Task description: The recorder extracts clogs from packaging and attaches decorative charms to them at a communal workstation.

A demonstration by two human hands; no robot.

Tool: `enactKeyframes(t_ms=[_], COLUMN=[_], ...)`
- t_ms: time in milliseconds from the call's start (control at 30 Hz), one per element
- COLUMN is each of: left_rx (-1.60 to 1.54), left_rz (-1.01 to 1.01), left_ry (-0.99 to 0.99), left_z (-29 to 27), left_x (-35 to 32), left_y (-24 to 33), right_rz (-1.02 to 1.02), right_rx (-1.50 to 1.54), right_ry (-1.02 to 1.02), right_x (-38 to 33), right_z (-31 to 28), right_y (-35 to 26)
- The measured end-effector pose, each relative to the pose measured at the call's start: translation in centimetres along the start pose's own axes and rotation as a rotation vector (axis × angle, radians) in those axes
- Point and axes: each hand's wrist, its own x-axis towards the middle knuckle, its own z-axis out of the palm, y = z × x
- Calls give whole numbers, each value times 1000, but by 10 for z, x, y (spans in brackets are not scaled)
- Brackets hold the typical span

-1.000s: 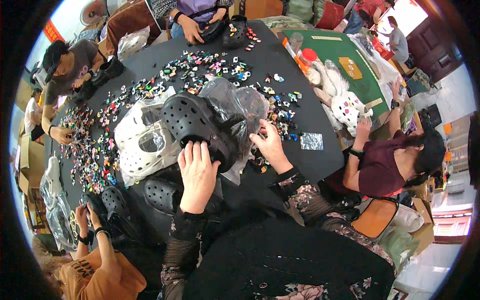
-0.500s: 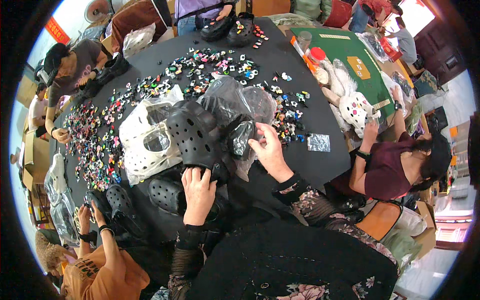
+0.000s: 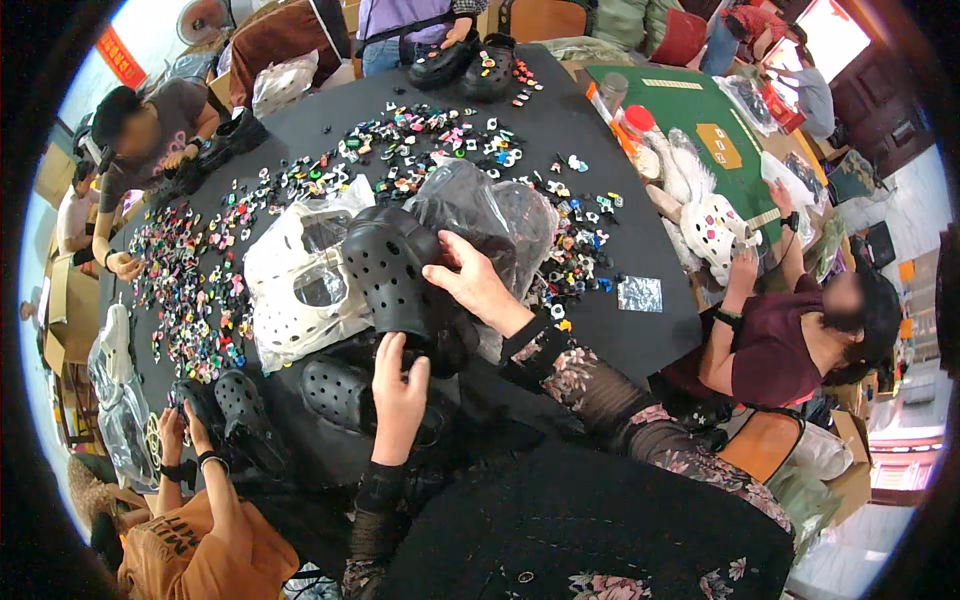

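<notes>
Left hand (image 3: 400, 400): fingers at lower rim of black clog (image 3: 392, 290), thumb apart; can't tell how firm the grip is. Right hand (image 3: 478, 285) spread, thumb and fingers parted, against clog's upper right side. Clog: smooth, matte, rounded, punched with round holes, tilted above the middle of the black surface (image 3: 600, 370). Vs. half a second ago, right hand has moved from the crinkly clear bag (image 3: 455, 200) onto the clog. That bag sits just behind; white clogs (image 3: 285, 330) in glossy plastic crowd the left. Another black clog (image 3: 335, 393) lies lower left, partly hidden by left hand. Beyond: scattered small colourful charms (image 3: 190, 285); shiny flat packet (image 3: 640, 294) at right.
</notes>
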Motion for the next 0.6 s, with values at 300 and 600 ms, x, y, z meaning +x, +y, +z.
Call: enactKeyframes(t_ms=[300,600], left_rx=[-1482,-1267], left_rz=[-817,-803], left_ry=[-10,-74], left_z=[-19,-12], left_x=[16,4], left_y=[8,22], right_rz=[65,128], right_rx=[121,112], right_ry=[-49,56], right_x=[-11,-42], right_z=[9,-26], right_y=[-8,-42])
